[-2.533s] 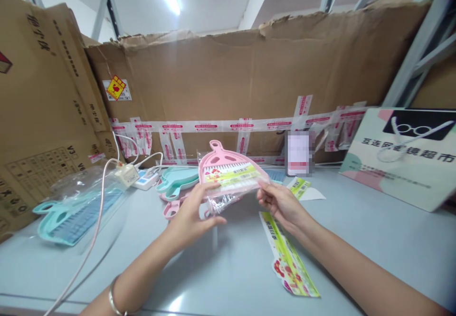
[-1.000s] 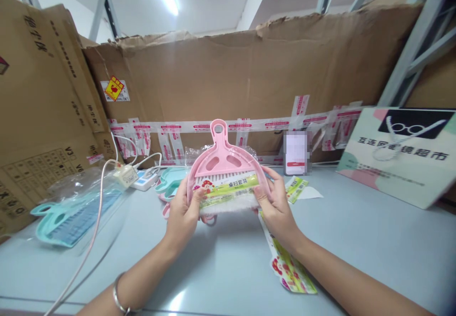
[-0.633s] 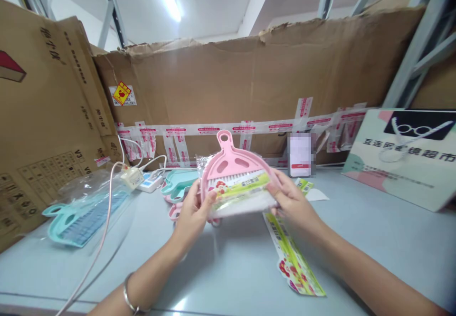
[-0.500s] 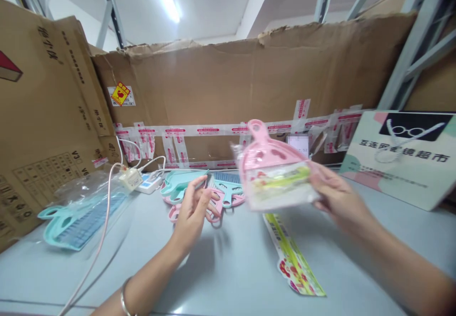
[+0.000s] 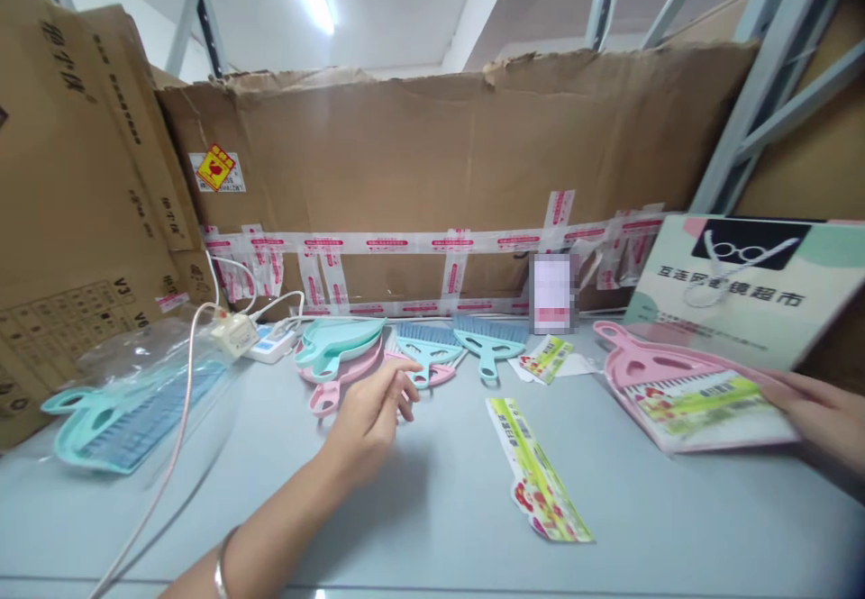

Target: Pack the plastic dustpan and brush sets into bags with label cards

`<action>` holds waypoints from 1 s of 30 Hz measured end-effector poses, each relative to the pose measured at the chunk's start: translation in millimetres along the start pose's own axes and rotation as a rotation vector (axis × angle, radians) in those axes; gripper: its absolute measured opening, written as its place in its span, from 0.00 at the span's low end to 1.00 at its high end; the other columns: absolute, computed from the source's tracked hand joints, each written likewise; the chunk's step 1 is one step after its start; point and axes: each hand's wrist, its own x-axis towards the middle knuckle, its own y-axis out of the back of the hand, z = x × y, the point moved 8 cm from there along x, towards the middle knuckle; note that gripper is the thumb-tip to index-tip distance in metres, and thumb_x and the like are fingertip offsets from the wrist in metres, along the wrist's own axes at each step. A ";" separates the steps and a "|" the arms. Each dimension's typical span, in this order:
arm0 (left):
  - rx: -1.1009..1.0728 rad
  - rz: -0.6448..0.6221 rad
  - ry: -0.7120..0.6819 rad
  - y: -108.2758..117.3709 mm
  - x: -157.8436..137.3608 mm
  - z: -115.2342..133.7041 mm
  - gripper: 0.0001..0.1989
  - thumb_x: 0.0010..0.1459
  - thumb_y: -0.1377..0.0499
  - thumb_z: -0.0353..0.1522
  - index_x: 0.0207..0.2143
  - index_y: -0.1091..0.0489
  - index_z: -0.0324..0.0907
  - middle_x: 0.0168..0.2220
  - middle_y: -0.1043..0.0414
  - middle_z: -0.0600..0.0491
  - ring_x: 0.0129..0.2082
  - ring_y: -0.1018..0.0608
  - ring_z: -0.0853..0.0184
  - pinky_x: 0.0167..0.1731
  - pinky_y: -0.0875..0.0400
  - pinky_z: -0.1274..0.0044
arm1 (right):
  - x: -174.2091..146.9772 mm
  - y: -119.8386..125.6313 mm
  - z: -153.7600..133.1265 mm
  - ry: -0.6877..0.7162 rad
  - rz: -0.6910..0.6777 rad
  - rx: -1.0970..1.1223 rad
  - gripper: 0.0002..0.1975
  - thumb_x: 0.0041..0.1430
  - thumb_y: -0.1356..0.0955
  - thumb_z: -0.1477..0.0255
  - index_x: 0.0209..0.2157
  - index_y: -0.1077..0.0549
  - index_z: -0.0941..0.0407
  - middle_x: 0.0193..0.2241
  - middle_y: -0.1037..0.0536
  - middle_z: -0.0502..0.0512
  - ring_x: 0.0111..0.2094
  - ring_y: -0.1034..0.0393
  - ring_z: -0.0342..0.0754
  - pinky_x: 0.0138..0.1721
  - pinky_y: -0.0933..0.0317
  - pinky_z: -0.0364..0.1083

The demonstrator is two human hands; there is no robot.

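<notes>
My right hand (image 5: pixel 821 410) grips the edge of a pink dustpan set (image 5: pixel 666 365) at the right of the table. A green and white printed card shows on its front, under what looks like clear film. My left hand (image 5: pixel 368 414) holds nothing; its fingers are loosely bent and apart, in front of the brushes. Behind it lie a pink brush, partly hidden, and a turquoise brush (image 5: pixel 427 351). Another turquoise brush (image 5: pixel 490 347) lies to the right. Stacked turquoise dustpans (image 5: pixel 338 342) rest on a pink dustpan (image 5: pixel 325 396) at the left.
A loose printed card (image 5: pixel 541 477) lies mid-table, and a smaller card (image 5: pixel 547 360) farther back. On the left, a bagged turquoise dustpan set (image 5: pixel 128 419) lies by a white cable (image 5: pixel 182 437) and power strip (image 5: pixel 274 344). Cardboard (image 5: pixel 405 158) walls the back; a printed bag (image 5: pixel 743 293) stands right.
My right hand has carried the pink dustpan set rightward and lowered it to the table. The brushes and small card behind it now show. My left hand has shifted only slightly.
</notes>
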 end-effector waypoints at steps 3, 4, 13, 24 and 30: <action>0.052 -0.002 -0.012 0.4 0.9 -0.3 0.17 0.63 0.61 0.36 0.44 0.37 0.41 0.28 0.32 0.53 0.23 0.28 0.72 0.24 0.36 0.79 | -12.6 -9.2 -25.1 0.006 -0.014 -0.308 0.24 0.42 0.38 0.61 0.40 0.28 0.59 0.44 0.34 0.78 0.46 0.39 0.66 0.38 0.45 0.55; 0.071 -0.007 -0.017 -0.4 0.8 -0.1 0.17 0.63 0.61 0.36 0.44 0.37 0.41 0.28 0.32 0.53 0.23 0.28 0.72 0.24 0.36 0.79 | -18.9 -7.2 -35.6 0.020 0.035 -0.402 0.27 0.44 0.39 0.59 0.42 0.30 0.61 0.45 0.36 0.79 0.47 0.41 0.67 0.39 0.46 0.56; 0.504 0.077 -0.008 19.7 12.2 3.9 0.16 0.61 0.58 0.34 0.39 0.33 0.41 0.34 0.28 0.51 0.31 0.26 0.68 0.34 0.34 0.77 | -44.1 -7.6 -63.4 0.146 0.110 -0.522 0.23 0.54 0.46 0.59 0.41 0.35 0.60 0.42 0.37 0.73 0.43 0.42 0.65 0.39 0.47 0.55; 0.937 -0.004 0.391 75.8 72.8 -65.1 0.10 0.56 0.45 0.35 0.29 0.31 0.35 0.33 0.28 0.48 0.36 0.26 0.63 0.38 0.34 0.68 | -92.2 39.6 -152.3 0.449 0.427 0.255 0.08 0.42 0.38 0.70 0.29 0.38 0.54 0.32 0.32 0.62 0.39 0.38 0.57 0.45 0.47 0.55; 1.060 -0.135 0.361 76.1 69.1 -77.0 0.07 0.55 0.46 0.30 0.29 0.30 0.37 0.30 0.28 0.47 0.34 0.25 0.62 0.35 0.34 0.71 | -108.1 9.8 -214.4 0.542 0.228 0.487 0.07 0.48 0.39 0.70 0.32 0.36 0.55 0.32 0.32 0.56 0.36 0.36 0.50 0.41 0.42 0.50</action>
